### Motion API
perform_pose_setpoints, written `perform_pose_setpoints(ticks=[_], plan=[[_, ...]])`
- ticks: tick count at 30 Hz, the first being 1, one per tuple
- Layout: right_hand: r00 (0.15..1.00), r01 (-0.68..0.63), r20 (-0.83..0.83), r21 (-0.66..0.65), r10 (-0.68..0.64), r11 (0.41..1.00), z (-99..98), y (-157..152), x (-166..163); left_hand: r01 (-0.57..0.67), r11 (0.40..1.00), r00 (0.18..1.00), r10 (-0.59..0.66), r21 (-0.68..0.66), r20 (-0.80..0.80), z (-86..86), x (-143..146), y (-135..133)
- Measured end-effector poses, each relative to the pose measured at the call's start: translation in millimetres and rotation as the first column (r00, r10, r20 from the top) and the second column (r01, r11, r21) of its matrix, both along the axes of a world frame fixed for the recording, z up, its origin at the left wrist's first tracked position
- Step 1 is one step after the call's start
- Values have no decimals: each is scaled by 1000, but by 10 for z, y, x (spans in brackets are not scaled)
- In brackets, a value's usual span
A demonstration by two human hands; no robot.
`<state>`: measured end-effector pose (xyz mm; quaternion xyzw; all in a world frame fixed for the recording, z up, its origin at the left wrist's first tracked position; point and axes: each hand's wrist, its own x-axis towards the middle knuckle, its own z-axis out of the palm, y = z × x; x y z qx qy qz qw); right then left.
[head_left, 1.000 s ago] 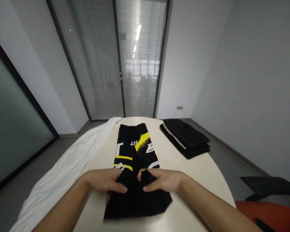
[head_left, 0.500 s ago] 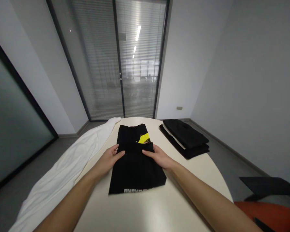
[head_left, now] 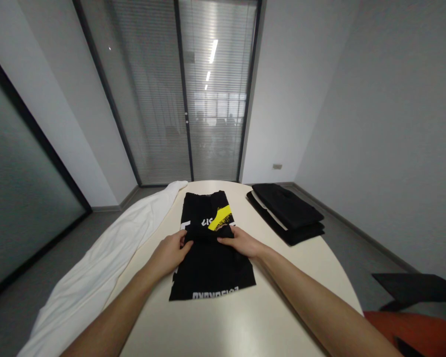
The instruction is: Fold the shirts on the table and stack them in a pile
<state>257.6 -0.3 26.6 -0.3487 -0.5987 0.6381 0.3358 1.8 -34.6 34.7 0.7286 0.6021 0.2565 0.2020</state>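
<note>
A folded black T-shirt (head_left: 213,265) with white lettering and a yellow patch lies lengthwise on the table in front of me. A layer of it is turned over, making a raised edge across its middle. My left hand (head_left: 173,250) pinches this edge at the left, thumb on top and fingers partly tucked behind. At the right end of the edge, my right hand (head_left: 241,242) grips the cloth the same way, its fingers mostly hidden behind it. White letters show upside down along the near hem.
White cloth (head_left: 107,253) drapes along the left side of the pale table (head_left: 219,329). A pile of folded dark clothes (head_left: 288,210) sits at the right. An orange-red chair (head_left: 412,332) stands at the lower right, and glass doors (head_left: 215,134) are beyond.
Both hands have drawn the T-shirt's raised edge slightly toward me and lower. More of the yellow patch and white print now shows behind it.
</note>
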Motion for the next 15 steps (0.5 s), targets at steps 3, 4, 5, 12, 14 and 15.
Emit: perform_pose_setpoints(ticks=[3, 4, 5, 12, 14, 15], plan=[[1000, 2, -10, 15, -2, 1000, 48, -28, -17, -12, 1000, 991, 8, 29, 132, -28, -13, 26], [1000, 7, -17, 18, -7, 1000, 62, -33, -24, -23, 999, 983, 17, 30, 181, -40, -16, 36], [1000, 16, -23, 18, -15, 1000, 75, -31, -31, -36, 999, 974, 27, 34, 224, -51, -17, 45], [995, 90, -40, -2, -90, 996, 88, 189, -56, -108, 984, 937, 54, 139, 345, -117, -15, 136], [992, 113, -51, -9, -113, 994, 99, 281, -80, -130, 977, 924, 58, 168, 377, -124, -13, 186], [991, 126, -53, -11, -126, 992, 112, 322, -98, -146, 972, 918, 65, 182, 391, -123, -13, 217]])
